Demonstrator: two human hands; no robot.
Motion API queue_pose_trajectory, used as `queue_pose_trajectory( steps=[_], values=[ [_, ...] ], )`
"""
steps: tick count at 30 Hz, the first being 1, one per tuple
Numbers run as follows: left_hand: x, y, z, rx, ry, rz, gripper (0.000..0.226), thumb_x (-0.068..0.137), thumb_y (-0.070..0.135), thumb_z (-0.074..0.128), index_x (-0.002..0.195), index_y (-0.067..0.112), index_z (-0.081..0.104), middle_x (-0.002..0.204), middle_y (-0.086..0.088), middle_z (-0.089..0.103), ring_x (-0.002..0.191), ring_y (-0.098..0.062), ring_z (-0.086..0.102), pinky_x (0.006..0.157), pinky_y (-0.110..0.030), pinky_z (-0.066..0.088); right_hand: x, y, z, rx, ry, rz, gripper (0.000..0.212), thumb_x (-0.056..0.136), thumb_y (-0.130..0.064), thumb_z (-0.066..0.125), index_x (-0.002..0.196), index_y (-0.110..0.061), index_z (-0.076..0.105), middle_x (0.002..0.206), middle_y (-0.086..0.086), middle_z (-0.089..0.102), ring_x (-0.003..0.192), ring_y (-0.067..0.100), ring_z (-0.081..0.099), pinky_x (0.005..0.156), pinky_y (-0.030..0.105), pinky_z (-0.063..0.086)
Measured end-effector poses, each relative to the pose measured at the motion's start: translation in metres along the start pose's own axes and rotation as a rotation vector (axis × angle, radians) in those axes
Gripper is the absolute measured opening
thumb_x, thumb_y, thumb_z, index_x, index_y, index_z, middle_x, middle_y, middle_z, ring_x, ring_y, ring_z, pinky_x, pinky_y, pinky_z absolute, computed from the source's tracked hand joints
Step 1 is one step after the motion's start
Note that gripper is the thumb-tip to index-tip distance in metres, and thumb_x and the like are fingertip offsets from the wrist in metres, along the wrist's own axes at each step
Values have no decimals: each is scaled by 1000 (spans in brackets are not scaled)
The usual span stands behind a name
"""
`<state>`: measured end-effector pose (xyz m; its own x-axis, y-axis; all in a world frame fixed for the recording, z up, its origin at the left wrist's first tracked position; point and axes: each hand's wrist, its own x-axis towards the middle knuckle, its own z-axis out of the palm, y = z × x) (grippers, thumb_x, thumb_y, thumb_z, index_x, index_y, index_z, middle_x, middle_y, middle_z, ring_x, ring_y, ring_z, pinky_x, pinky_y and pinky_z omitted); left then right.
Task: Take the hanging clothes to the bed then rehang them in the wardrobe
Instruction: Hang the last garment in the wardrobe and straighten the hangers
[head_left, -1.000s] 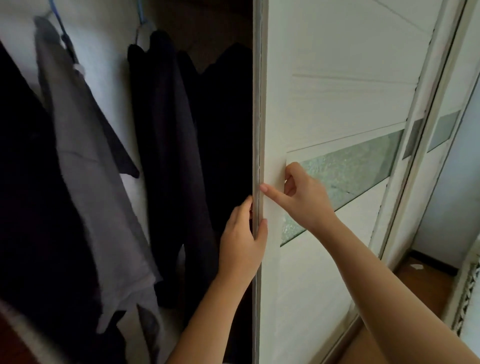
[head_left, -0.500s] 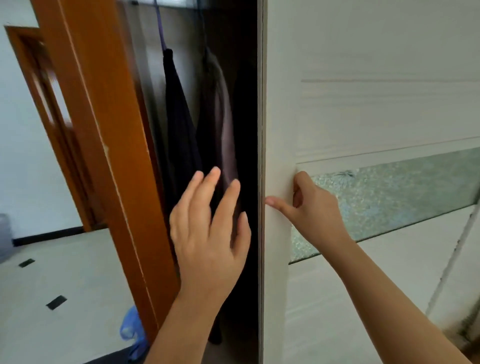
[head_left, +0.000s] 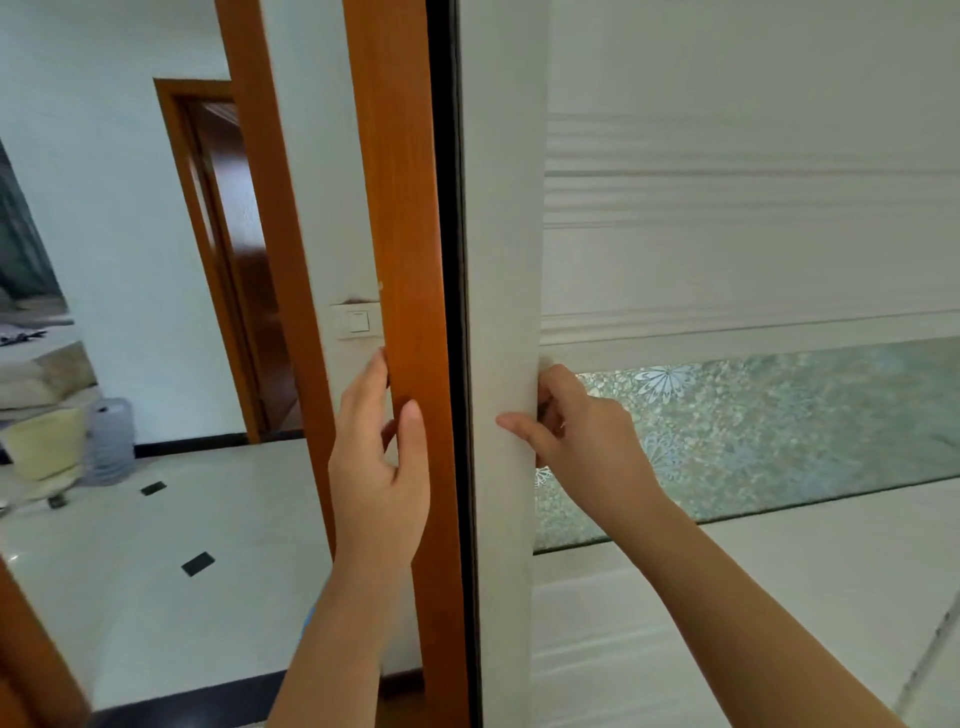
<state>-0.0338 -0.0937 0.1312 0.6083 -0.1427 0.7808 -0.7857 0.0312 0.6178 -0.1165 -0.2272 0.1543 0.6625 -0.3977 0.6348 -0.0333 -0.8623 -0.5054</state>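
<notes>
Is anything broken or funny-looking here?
Only small things. The orange wooden frame has a little pale chip on its edge, just above the light switch. A thin dark gap shows between that frame and the white sliding door. Nothing looks spilled.

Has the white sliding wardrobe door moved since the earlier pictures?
Yes. The white sliding wardrobe door slid left toward the orange wooden frame, leaving only a thin gap.
</notes>
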Motion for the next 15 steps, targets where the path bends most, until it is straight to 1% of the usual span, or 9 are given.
queue_pose_trajectory(
  steps=[2, 4, 6, 9, 13, 15],
  values=[
    [0, -3, -2, 4, -9, 7, 42, 93, 27, 43, 131, 38, 27, 134, 25, 36, 120, 23, 32, 100, -6, 35, 0, -5, 6, 18, -7, -15, 27, 83, -35, 62, 92, -12, 50, 75, 11, 65, 68, 28, 65, 66, 43, 53],
    [0, -4, -1, 12, -3, 6, 45, 94, 21, 44, 129, 41, 25, 126, 37, 31, 115, 29, 30, 98, -1, 32, -1, -7, 9, 38, -3, -28, 25, 83, -33, 62, 91, -12, 50, 73, 11, 65, 67, 28, 64, 65, 44, 54],
    [0, -2, 1, 11, 14, -5, 48, 93, 18, 45, 125, 48, 25, 120, 42, 30, 111, 31, 32, 94, 3, 33, -1, -7, 9, 38, 3, -28, 27, 84, -34, 62, 92, -10, 50, 72, 11, 65, 66, 27, 64, 65, 44, 53],
    [1, -1, 2, -31, 28, -20, 54, 92, 14, 46, 117, 57, 25, 115, 44, 33, 108, 30, 35, 91, 5, 33, -1, -7, 8, 43, -17, -25, 30, 84, -35, 61, 93, -8, 49, 72, 12, 64, 66, 28, 64, 64, 43, 53],
    [1, -1, 2, -49, 35, -27, 56, 91, 13, 48, 114, 59, 26, 115, 44, 33, 107, 29, 36, 88, 6, 33, -1, -7, 9, 34, -18, -53, 28, 84, -35, 60, 89, -11, 47, 70, 11, 64, 65, 27, 63, 62, 42, 52],
    [1, -1, 2, -49, 32, -30, 54, 91, 14, 48, 114, 58, 27, 116, 43, 35, 109, 27, 37, 90, 4, 35, -2, -6, 8, 32, -9, -63, 26, 85, -34, 61, 89, -12, 48, 69, 9, 63, 64, 26, 63, 62, 42, 51]
  ],
)
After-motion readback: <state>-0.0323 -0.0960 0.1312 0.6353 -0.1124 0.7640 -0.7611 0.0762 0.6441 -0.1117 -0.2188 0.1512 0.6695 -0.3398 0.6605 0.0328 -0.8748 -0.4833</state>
